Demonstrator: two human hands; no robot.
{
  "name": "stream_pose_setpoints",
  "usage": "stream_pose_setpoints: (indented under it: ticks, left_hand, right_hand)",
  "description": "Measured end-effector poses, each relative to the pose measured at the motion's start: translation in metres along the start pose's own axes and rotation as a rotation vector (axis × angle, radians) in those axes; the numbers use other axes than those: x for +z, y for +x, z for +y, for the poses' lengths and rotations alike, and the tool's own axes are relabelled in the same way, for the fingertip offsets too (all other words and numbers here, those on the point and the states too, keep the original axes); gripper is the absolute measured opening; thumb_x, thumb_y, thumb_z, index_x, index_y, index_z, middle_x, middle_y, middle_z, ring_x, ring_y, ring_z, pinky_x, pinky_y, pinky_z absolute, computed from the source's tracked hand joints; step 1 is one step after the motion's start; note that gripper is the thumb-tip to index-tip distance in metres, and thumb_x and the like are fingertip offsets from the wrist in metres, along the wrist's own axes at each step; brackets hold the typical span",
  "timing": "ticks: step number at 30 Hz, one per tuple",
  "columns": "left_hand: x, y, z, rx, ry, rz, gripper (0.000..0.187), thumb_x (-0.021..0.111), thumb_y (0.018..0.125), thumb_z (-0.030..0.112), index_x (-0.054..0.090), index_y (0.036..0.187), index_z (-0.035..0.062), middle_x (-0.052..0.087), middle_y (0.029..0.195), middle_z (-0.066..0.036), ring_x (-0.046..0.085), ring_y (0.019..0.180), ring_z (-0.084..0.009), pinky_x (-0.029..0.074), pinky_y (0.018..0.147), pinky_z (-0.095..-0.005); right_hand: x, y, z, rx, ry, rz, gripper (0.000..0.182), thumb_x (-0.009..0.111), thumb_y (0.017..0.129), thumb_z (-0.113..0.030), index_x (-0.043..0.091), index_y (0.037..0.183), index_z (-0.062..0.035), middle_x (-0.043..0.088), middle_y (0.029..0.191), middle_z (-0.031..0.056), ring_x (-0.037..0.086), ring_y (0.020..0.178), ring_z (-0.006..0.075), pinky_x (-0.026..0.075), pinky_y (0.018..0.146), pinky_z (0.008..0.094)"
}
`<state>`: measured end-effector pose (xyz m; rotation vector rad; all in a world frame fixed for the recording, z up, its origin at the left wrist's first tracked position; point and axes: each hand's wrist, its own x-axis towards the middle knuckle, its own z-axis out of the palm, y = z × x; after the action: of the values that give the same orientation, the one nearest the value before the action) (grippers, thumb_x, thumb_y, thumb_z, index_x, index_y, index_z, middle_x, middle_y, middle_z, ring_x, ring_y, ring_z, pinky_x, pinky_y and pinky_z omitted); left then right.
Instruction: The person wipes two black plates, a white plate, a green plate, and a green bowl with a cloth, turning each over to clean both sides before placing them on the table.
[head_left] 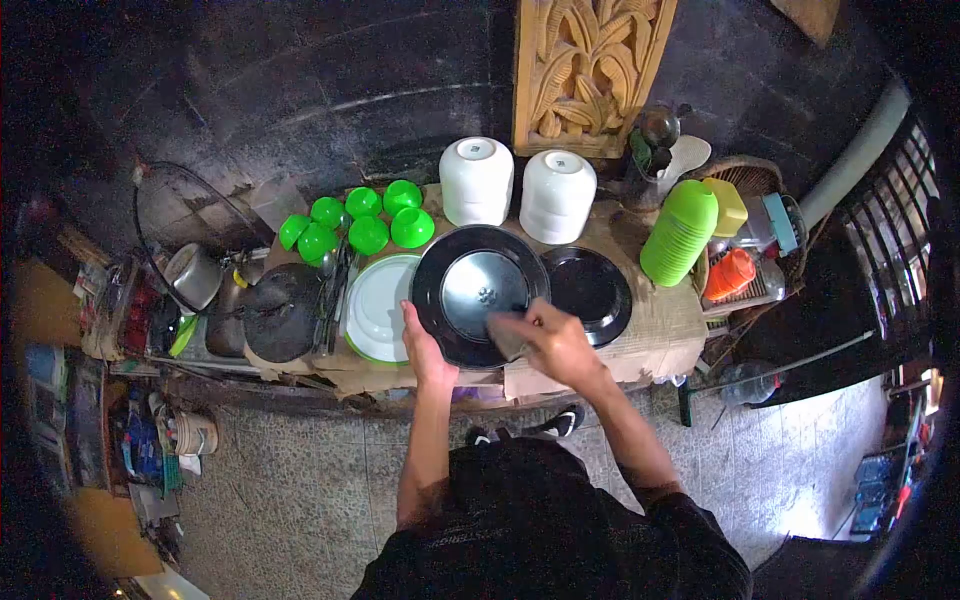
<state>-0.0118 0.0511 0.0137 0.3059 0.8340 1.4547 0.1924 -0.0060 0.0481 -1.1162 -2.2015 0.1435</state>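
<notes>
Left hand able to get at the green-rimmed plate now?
Probably not cleanly: it's close, but the left hand supports the black plate, which partly covers the green-rimmed plate in view.

No text, label, brand or number is legible. A small dark mark is located on the upturned base of the left white bowl stack [477, 185] and another on the base of the right white bowl stack [557, 200]; both are too small to read. Faint lettering on the black shirt [560, 530] is likewise unreadable.
</notes>
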Motion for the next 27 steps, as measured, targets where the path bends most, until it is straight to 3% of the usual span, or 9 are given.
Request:
stream_pose_setpoints:
  ticks: [6, 11, 13, 15, 16, 18, 19, 23, 27]
  left_hand:
    - [-0.003, -0.008, -0.032, -0.114, 0.09, -0.04, 0.068, 0.047, 0.106, 0.056, 0.051, 0.143, -0.0015, 0.062, 0.138, -0.014, 0.063, 0.124, -0.0276, 0.052, 0.106, -0.044]
    - [0.007, -0.024, -0.046, -0.16, 0.178, -0.048, 0.07, 0.05, 0.104, 0.06, 0.049, 0.147, 0.0048, 0.059, 0.141, -0.013, 0.062, 0.125, -0.0288, 0.053, 0.104, -0.0471]
    - [0.004, -0.022, -0.042, -0.093, 0.115, -0.128, 0.063, 0.048, 0.107, 0.056, 0.059, 0.133, -0.0004, 0.065, 0.132, -0.011, 0.065, 0.117, -0.0265, 0.054, 0.099, -0.0402]
    - [0.008, -0.022, -0.035, -0.082, 0.073, -0.059, 0.062, 0.047, 0.107, 0.055, 0.059, 0.133, 0.0005, 0.065, 0.131, -0.012, 0.065, 0.116, -0.0264, 0.055, 0.098, -0.0402]
    - [0.013, -0.023, -0.028, -0.07, 0.03, 0.012, 0.061, 0.045, 0.107, 0.055, 0.06, 0.132, 0.0015, 0.066, 0.13, -0.012, 0.066, 0.116, -0.0263, 0.055, 0.098, -0.0401]
    - [0.011, -0.021, -0.021, -0.134, -0.046, -0.039, 0.06, 0.042, 0.108, 0.055, 0.059, 0.134, 0.0035, 0.067, 0.129, -0.012, 0.066, 0.117, -0.027, 0.056, 0.099, -0.043]
    - [0.004, -0.013, -0.025, -0.136, -0.056, -0.098, 0.062, 0.043, 0.107, 0.058, 0.057, 0.138, 0.006, 0.065, 0.132, -0.012, 0.065, 0.12, -0.0288, 0.054, 0.101, -0.0456]
    - [-0.009, 0.002, -0.034, -0.172, -0.103, -0.165, 0.064, 0.041, 0.106, 0.061, 0.057, 0.14, 0.0087, 0.066, 0.134, -0.012, 0.064, 0.121, -0.0301, 0.053, 0.103, -0.0478]
    - [0.002, -0.004, -0.026, -0.138, -0.089, -0.156, 0.061, 0.041, 0.108, 0.056, 0.056, 0.139, 0.0051, 0.066, 0.132, -0.011, 0.067, 0.116, -0.0279, 0.054, 0.102, -0.0473]
  right_hand:
    - [-0.006, 0.024, 0.004, 0.422, -0.166, 0.381, 0.051, 0.077, 0.073, -0.002, 0.07, 0.123, -0.0071, 0.059, 0.09, 0.0146, 0.067, 0.077, 0.0351, 0.057, 0.067, 0.0451]
    - [0.005, 0.031, -0.015, 0.23, -0.097, 0.255, 0.054, 0.076, 0.069, 0.0, 0.07, 0.123, -0.0074, 0.058, 0.091, 0.0155, 0.065, 0.079, 0.0366, 0.056, 0.07, 0.0456]
    - [0.006, 0.022, -0.024, 0.191, -0.078, 0.176, 0.053, 0.076, 0.069, 0.0, 0.072, 0.121, -0.0086, 0.056, 0.087, 0.0136, 0.063, 0.077, 0.0334, 0.055, 0.068, 0.0444]
    - [0.009, 0.012, -0.029, 0.095, -0.033, 0.034, 0.05, 0.075, 0.07, -0.005, 0.078, 0.118, -0.0178, 0.057, 0.101, 0.0096, 0.058, 0.106, 0.0311, 0.048, 0.092, 0.0449]
    - [0.009, 0.008, -0.031, 0.094, -0.032, 0.034, 0.05, 0.075, 0.07, -0.005, 0.078, 0.118, -0.0178, 0.057, 0.101, 0.0096, 0.058, 0.106, 0.0311, 0.048, 0.092, 0.0449]
    - [0.01, 0.001, -0.032, 0.055, -0.06, 0.084, 0.054, 0.077, 0.069, -0.008, 0.077, 0.12, -0.0262, 0.057, 0.123, 0.0116, 0.049, 0.126, 0.0352, 0.038, 0.108, 0.0506]
    - [0.009, -0.003, -0.03, 0.066, -0.057, 0.038, 0.056, 0.076, 0.071, -0.01, 0.076, 0.122, -0.0325, 0.052, 0.145, 0.0116, 0.041, 0.138, 0.0383, 0.032, 0.114, 0.0542]
    - [-0.004, -0.008, -0.018, -0.03, -0.212, -0.006, 0.054, 0.072, 0.071, -0.008, 0.076, 0.12, -0.0306, 0.047, 0.158, 0.0079, 0.046, 0.14, 0.0353, 0.037, 0.113, 0.052]
    - [0.004, -0.02, 0.015, 0.004, -0.157, 0.111, 0.061, 0.07, 0.067, -0.002, 0.073, 0.124, -0.024, 0.054, 0.148, 0.0121, 0.05, 0.138, 0.0384, 0.045, 0.109, 0.0484]
